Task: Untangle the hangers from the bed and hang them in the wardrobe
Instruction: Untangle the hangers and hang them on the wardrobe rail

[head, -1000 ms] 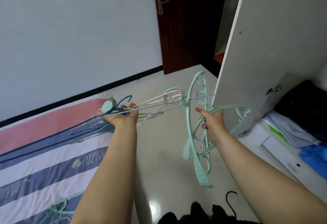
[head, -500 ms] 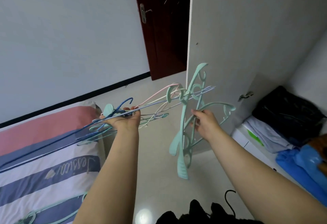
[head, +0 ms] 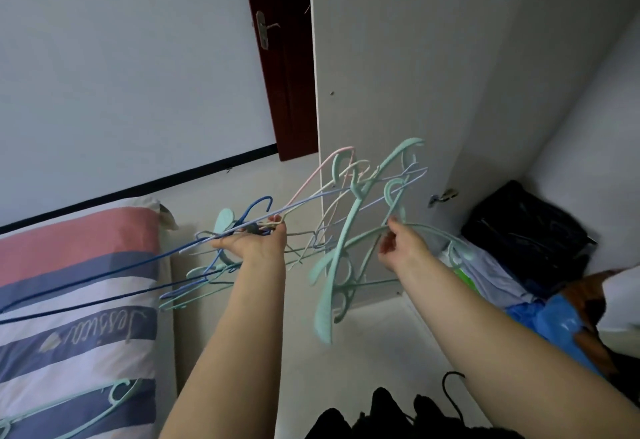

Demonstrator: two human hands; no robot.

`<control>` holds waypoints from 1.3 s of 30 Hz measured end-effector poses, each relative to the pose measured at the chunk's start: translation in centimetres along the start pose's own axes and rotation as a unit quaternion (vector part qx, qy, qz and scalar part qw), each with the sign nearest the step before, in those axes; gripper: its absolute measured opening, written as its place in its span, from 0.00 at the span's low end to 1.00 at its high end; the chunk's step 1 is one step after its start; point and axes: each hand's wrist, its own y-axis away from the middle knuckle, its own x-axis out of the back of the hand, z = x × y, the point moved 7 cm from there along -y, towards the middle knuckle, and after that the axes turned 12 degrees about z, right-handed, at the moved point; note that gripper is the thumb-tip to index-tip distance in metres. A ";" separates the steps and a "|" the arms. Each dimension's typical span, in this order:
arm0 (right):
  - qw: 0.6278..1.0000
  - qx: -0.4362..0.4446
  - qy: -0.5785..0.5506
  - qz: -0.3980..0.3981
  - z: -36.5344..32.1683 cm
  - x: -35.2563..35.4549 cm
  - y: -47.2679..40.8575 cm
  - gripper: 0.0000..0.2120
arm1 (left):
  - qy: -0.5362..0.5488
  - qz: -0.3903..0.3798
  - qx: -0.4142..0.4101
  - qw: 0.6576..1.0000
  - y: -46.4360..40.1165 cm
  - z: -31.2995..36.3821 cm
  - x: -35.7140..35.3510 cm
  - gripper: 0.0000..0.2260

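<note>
Lighting: soft, even daylight, source unseen; dim inside wardrobe (head: 571, 147). Shadows: faint. Glare: none seen. Distortion: strong wide-angle bowing at edges. Focus: slight motion blur on hangers (head: 346, 230); overall softness, compression smear.

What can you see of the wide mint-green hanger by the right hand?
The wide mint-green hanger looks like moulded plastic: a broad flat arm with curled loops and a hook at its upper end. It hangs steeply tilted in mid-air before the open wardrobe door, its lower tip pointing at the floor. It is meshed with thinner pink, white and blue hangers. The right hand holds a thin mint-green arm among them; whether that arm belongs to this hanger is unclear.
</note>
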 end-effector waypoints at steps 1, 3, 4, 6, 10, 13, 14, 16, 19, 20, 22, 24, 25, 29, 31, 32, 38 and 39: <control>0.999 -0.005 -0.029 -0.016 -0.6 0.2 -0.1 0.10 | 0.005 -0.006 0.002 1.000 0.1 -0.1 -0.1 0.31; 0.998 -0.007 -0.044 -0.036 -1.5 0.7 -0.1 0.11 | 0.011 -0.012 0.005 1.000 0.5 -0.5 -0.5 0.31; 0.998 -0.005 -0.040 -0.039 -2.0 0.8 -0.2 0.11 | 0.014 -0.014 0.007 1.000 0.8 -0.7 -0.8 0.31; 0.998 -0.004 -0.043 -0.049 -2.5 0.7 -0.3 0.10 | 0.018 -0.017 0.011 1.000 1.3 -1.2 -1.2 0.30; 0.995 0.001 -0.061 -0.075 -3.3 -0.3 0.3 0.07 | 0.016 -0.016 0.031 0.999 1.0 -2.1 -1.4 0.31; 0.993 0.006 -0.072 -0.094 -3.6 -0.7 0.7 0.07 | 0.011 -0.016 0.021 1.000 0.7 -2.2 -1.3 0.29; 0.992 0.006 -0.074 -0.097 -3.6 -0.7 0.8 0.07 | 0.012 -0.014 0.017 1.000 0.6 -2.2 -1.3 0.29; 0.993 0.012 -0.065 -0.097 -3.7 -0.8 0.8 0.06 | 0.015 -0.012 0.010 1.000 0.5 -2.0 -1.3 0.30; 0.996 0.033 -0.029 -0.078 -3.4 -1.4 1.0 0.06 | 0.007 -0.012 -0.003 1.000 0.9 -2.0 -1.2 0.30; 0.997 0.038 -0.020 -0.070 -3.0 -1.7 1.1 0.06 | -0.001 -0.013 -0.009 1.000 1.2 -2.1 -1.1 0.30; 0.997 0.049 -0.013 -0.058 -2.1 -2.1 1.4 0.07 | -0.020 -0.021 -0.007 1.000 1.7 -2.7 -1.0 0.30; 0.996 0.069 -0.013 -0.049 -1.5 -2.2 1.8 0.07 | -0.033 -0.029 0.002 0.999 2.0 -3.2 -1.0 0.30; 0.996 0.079 -0.013 -0.041 -1.5 -2.2 1.9 0.07 | -0.034 -0.032 0.005 0.999 2.0 -3.2 -1.0 0.31; 0.996 0.081 -0.024 -0.018 -1.9 -1.6 2.2 0.07 | -0.020 -0.046 0.015 0.999 1.8 -2.7 -1.1 0.32; 0.997 0.074 -0.025 -0.028 -1.8 -1.6 2.5 0.05 | -0.016 -0.048 0.005 0.999 1.7 -2.5 -1.2 0.32; 0.996 0.076 -0.016 -0.034 -1.9 -1.7 2.7 0.05 | -0.018 -0.047 -0.001 0.999 1.7 -2.4 -1.3 0.32; 0.992 0.047 0.099 -0.070 -3.8 -2.2 3.1 0.06 | -0.010 -0.093 0.004 0.996 1.5 -2.6 -2.1 0.33; 0.989 0.043 0.115 -0.078 -4.1 -2.3 3.2 0.07 | -0.012 -0.104 0.003 0.994 1.5 -2.7 -2.3 0.32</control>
